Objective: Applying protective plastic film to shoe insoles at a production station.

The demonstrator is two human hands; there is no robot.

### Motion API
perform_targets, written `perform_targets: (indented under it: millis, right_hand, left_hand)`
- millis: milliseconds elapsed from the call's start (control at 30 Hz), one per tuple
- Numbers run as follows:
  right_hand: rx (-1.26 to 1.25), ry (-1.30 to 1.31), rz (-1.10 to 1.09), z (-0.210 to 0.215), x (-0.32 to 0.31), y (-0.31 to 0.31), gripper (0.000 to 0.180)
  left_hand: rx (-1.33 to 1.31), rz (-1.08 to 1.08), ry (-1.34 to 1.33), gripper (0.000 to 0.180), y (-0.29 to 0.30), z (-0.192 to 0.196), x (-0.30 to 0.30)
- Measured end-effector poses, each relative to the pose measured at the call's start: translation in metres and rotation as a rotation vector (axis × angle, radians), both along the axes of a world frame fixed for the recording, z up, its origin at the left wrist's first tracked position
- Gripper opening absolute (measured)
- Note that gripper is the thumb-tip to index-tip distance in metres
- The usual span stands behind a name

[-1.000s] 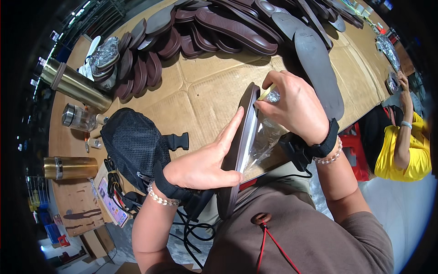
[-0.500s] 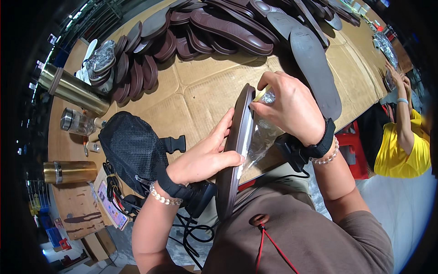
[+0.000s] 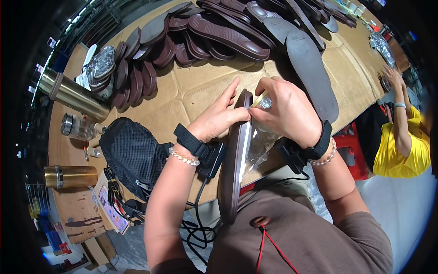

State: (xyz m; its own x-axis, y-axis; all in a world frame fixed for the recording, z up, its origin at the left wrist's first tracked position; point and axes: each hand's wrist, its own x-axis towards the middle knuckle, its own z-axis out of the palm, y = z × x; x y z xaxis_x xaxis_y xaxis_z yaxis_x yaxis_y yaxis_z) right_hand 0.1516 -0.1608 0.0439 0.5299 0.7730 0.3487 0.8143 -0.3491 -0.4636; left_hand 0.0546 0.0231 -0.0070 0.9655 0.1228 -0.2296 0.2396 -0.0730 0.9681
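A dark brown shoe sole (image 3: pixel 232 173) stands on edge before me, its lower end close to my shirt, a white strip (image 3: pixel 246 137) running along its side. My left hand (image 3: pixel 216 116) grips its upper part, thumb pressed on the edge by the strip, fingers stretched along the other face. Close to that thumb, my right hand (image 3: pixel 289 109) pinches shiny clear plastic film (image 3: pixel 262 141) beside a small cream-coloured piece, which the fingers partly hide. The film hangs crumpled below my right hand, alongside the sole.
Brown soles (image 3: pixel 228 39) are heaped across the back of the cardboard-covered table (image 3: pixel 191 100). A grey sole (image 3: pixel 312 73) lies to the right. At left are a black mesh bag (image 3: pixel 132 155), metal flasks (image 3: pixel 73 176), a glass jar (image 3: pixel 77 127) and a phone (image 3: pixel 114 212). A co-worker in yellow (image 3: pixel 401 150) sits at right.
My left hand has slid up the sole, its thumb moving from mid-strip to near the upper end beside my right fingertips. My right hand stays nearly in place, still pinching the film.
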Motion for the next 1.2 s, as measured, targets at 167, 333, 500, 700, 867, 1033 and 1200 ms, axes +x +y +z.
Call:
perform_targets:
  millis: [167,333,500,700,867,1033,1200]
  right_hand:
    - [0.048,0.005,0.158,-0.013,0.016,-0.005,0.044]
    - [-0.125,0.176,0.188,-0.017,0.018,-0.007,0.053]
    - [-0.032,0.341,0.224,-0.023,0.028,-0.017,0.073]
    - [-0.018,0.603,0.154,-0.006,0.03,-0.021,0.068]
    - [0.024,0.553,0.104,0.003,0.023,-0.023,0.072]
    - [0.18,0.014,0.019,0.003,0.02,-0.02,0.072]
    - [0.142,-0.035,-0.029,0.007,0.014,-0.017,0.07]
  left_hand:
    - [-0.133,-0.132,-0.113,0.089,0.005,-0.003,0.003]
    - [-0.148,-0.141,-0.129,0.085,0.007,-0.003,-0.009]
    - [-0.19,-0.161,-0.152,0.087,0.003,0.011,-0.013]
    - [-0.162,-0.175,-0.2,0.088,0.001,0.009,-0.015]
    - [-0.15,-0.167,-0.204,0.092,-0.001,0.011,-0.016]
    - [-0.108,-0.192,-0.222,0.092,-0.003,0.013,-0.017]
    - [-0.074,-0.183,-0.231,0.093,-0.002,0.011,-0.019]
